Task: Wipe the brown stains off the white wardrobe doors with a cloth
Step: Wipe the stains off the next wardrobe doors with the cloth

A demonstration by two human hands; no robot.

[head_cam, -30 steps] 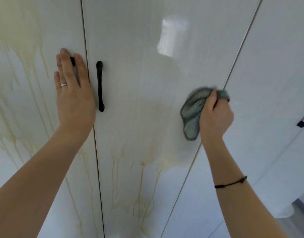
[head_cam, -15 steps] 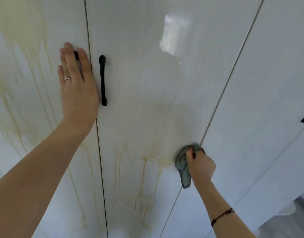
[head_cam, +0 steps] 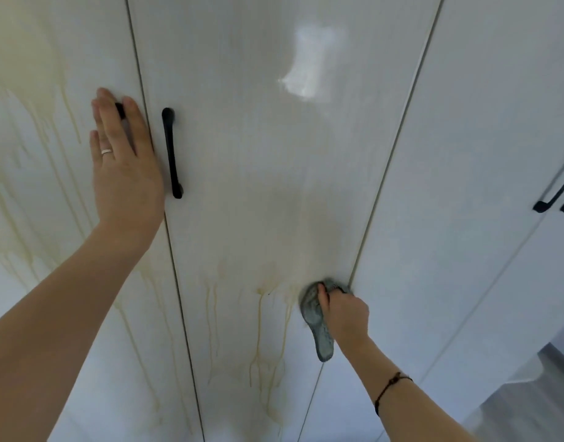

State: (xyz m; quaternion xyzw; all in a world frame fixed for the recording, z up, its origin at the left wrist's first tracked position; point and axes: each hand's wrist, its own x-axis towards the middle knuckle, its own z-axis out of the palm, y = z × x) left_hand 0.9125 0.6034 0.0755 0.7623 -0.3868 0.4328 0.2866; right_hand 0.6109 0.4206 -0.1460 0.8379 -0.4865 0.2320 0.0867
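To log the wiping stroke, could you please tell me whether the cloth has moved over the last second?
Yes. The cloth went downward: level with the black handle before, now well below it.

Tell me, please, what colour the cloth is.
Grey-green; the cloth shows best in the head view.

At our far right we see a white cabinet front [head_cam: 497, 148] with two black handles [head_cam: 556, 189], a strip of grey wood-grain floor [head_cam: 529, 409] beneath it, and a bright patch of reflected light [head_cam: 306, 71] high on the gloss.
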